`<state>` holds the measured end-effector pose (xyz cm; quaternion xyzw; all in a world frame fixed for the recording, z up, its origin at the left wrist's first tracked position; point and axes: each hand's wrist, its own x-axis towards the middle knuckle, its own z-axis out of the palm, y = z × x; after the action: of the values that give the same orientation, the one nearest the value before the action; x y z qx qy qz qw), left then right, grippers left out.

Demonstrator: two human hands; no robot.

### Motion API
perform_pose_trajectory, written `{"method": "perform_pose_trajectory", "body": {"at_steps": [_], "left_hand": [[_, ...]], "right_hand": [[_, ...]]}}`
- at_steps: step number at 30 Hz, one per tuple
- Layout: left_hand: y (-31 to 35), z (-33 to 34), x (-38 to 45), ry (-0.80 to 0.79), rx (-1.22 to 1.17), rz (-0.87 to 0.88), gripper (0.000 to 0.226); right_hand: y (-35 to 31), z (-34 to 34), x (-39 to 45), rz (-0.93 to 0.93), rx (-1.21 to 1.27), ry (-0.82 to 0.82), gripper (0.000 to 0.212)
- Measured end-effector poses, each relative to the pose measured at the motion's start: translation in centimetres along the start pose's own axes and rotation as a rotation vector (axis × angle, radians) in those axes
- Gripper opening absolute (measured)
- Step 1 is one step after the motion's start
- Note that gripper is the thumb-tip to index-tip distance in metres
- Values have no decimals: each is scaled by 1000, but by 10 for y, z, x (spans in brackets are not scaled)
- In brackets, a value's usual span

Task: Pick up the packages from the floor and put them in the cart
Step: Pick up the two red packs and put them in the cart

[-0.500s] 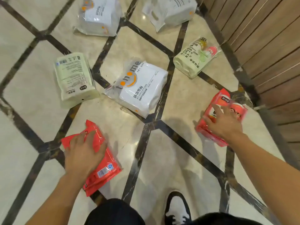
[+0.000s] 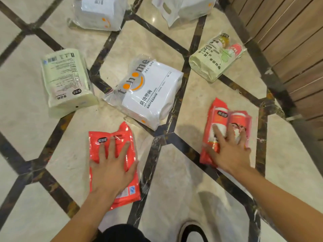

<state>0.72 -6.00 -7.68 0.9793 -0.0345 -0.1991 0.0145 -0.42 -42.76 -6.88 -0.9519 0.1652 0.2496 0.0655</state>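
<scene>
The left hand point(image 2: 111, 170) is laid flat, fingers spread, on a glossy red plastic packet point(image 2: 113, 165); the right hand point(image 2: 229, 152) is spread on a second red packet point(image 2: 225, 128). Both lie nearer than the white smiley-printed bag point(image 2: 146, 91) on the marble floor point(image 2: 35, 130). Slick film could be dropped if gripped loosely.

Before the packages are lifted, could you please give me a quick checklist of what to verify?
1. Left hand on the left red package: ok, fingers flat on top.
2. Right hand on the right red package: ok, fingers spread on it.
3. Fingers curled round either package: not ok.
4. Both packages free of the white package: ok.
5. Cart in sight: not ok.
</scene>
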Motion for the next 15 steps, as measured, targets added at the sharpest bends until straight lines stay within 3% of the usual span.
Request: {"method": "perform_pose_trajectory", "body": {"at_steps": [3,5,7,9,11,15], "left_hand": [[3,-4,4,119,-152,-1,85],[-2,1,2,94,-290,-167,98],[-6,6,-1,0,-523,-325,113],[-6,8,-3,-40,-732,-366,117],[-2,5,-3,-32,-813,-369,116],[6,-3,-2,47,-829,-386,107]], "right_hand": [[-10,2,-10,-44,92,139,76],[-9,0,-5,130,293,167,93],[-4,-3,2,289,586,81,119],[-2,-4,4,314,787,-1,116],[-2,-2,2,336,871,-12,111],[-9,2,1,369,852,55,141]]}}
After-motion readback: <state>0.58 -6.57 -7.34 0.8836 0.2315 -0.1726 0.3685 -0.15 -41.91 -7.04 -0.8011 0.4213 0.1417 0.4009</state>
